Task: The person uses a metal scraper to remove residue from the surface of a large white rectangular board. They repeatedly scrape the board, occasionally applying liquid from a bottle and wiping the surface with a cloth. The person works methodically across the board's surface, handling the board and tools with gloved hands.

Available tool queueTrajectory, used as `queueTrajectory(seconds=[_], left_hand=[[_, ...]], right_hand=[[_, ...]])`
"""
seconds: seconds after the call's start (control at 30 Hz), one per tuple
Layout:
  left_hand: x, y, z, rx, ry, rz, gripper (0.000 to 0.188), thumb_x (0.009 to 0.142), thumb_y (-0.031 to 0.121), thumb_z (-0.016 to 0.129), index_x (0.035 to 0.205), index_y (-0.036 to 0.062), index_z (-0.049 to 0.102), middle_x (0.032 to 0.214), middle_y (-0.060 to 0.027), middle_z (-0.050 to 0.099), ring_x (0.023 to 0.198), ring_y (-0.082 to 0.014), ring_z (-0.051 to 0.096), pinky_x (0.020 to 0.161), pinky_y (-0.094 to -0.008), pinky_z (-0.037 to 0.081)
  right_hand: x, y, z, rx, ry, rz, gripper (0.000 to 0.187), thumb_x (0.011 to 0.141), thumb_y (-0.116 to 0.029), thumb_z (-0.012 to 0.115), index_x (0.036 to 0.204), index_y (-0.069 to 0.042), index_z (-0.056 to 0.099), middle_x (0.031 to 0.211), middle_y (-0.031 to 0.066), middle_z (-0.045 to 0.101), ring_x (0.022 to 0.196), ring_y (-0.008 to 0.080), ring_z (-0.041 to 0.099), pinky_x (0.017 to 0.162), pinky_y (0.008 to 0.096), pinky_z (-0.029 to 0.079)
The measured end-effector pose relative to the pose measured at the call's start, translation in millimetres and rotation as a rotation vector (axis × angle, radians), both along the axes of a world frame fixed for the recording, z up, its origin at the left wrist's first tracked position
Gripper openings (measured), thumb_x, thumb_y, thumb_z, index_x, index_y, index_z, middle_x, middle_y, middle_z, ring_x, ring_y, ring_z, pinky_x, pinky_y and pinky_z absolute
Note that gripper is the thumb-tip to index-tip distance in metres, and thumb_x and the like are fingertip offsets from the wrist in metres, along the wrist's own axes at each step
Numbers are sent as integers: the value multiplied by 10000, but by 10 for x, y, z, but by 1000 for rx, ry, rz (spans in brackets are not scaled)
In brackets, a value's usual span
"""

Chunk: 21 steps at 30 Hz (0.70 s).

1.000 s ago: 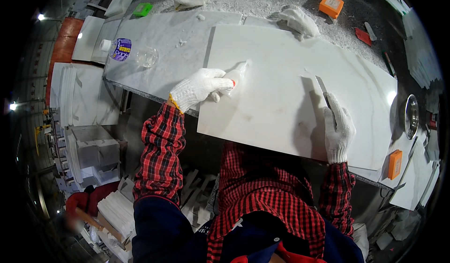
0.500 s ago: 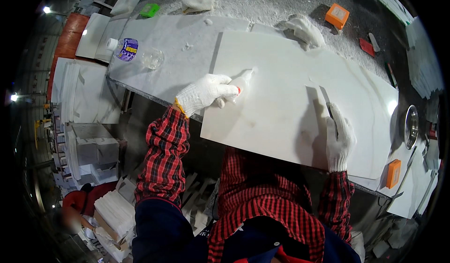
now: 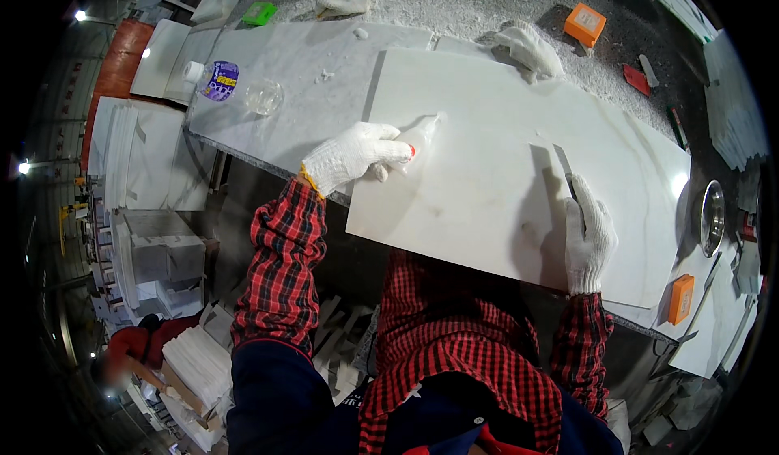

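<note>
A large pale stone slab (image 3: 479, 195) with faint veins lies on the bench in front of me. My left hand (image 3: 350, 159), in a white knit glove, is closed round a crumpled translucent plastic pouch (image 3: 424, 136) above the slab's left part. The pouch narrows to a tip pointing away from me, and a small red spot shows at my fingers. My right hand (image 3: 591, 240), gloved too, is over the slab's right side, its fingers closed on a thin flat blade (image 3: 561, 159). The blade casts a dark shadow on the slab; its handle end is hidden in the glove.
Left of the slab a clear bottle (image 3: 264, 97) lies on a grey slab (image 3: 324, 45). White gloves (image 3: 531, 51), orange boxes (image 3: 584, 25), a green box (image 3: 259, 13) and a red piece (image 3: 636, 79) lie around. A metal bowl (image 3: 712, 219) sits right. Another person (image 3: 134, 345) is lower left.
My left hand and the pouch have shifted very slightly up and left. The right hand with the blade stays almost in place.
</note>
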<state>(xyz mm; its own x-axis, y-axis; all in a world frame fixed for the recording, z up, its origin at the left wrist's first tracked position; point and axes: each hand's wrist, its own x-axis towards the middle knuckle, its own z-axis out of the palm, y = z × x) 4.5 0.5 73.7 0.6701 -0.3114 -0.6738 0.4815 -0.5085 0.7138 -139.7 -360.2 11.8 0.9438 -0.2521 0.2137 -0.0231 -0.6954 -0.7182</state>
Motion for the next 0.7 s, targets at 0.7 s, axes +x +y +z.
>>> queueTrajectory(seconds=[0.7], left_hand=[[24,-7,26,-28,-2,5,295,977,274,709,1000,-20,716,900,-61,698,720,-93,585,628,-239,477]], right_hand=[[-12,5,33,24,52,-10,332,975,-56,692,1304,-58,729,1157,136,760,1015,231,714,936,343,541]])
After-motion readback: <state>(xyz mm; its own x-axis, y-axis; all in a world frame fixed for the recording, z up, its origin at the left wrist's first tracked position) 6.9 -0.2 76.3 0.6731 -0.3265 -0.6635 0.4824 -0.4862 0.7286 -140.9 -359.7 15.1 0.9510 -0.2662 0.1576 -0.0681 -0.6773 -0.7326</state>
